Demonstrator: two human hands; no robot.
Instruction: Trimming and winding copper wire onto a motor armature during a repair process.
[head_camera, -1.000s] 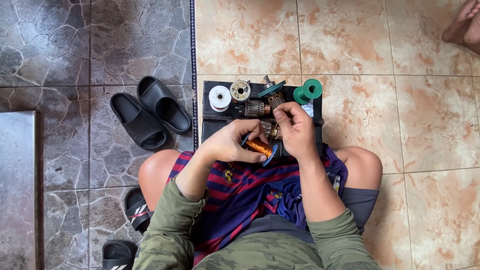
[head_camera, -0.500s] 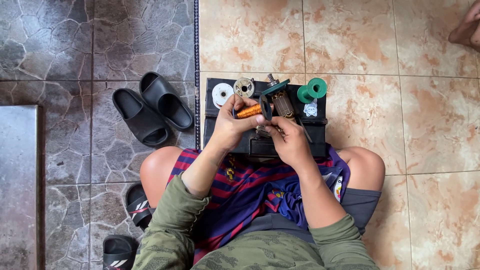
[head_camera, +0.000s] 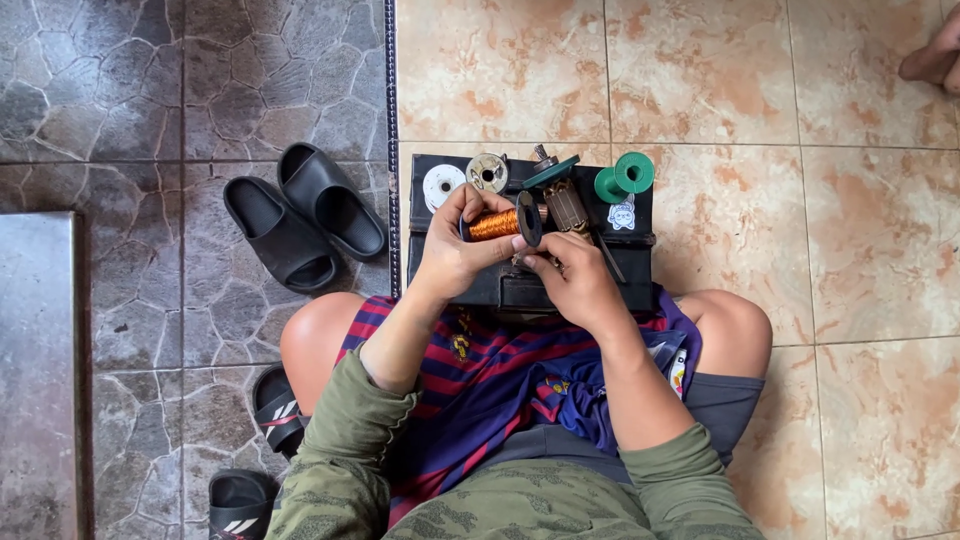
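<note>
Seated person handling a copper wire spool (head_camera: 497, 223) over a black box (head_camera: 430, 270) on the floor.
The left hand (head_camera: 452, 250) is gripping the spool above the box; the right hand (head_camera: 575, 275) is pinching something small, unclear, beside it. Green spools (head_camera: 625, 177) are resting at the box's far edge.

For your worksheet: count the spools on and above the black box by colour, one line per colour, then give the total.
Copper wire spool, held in the left hand: 1
White spool: 1
Grey metal spool: 1
Green spools: 2
Total: 5

All sit at the black box; the right hand rests beside the copper spool.
</note>
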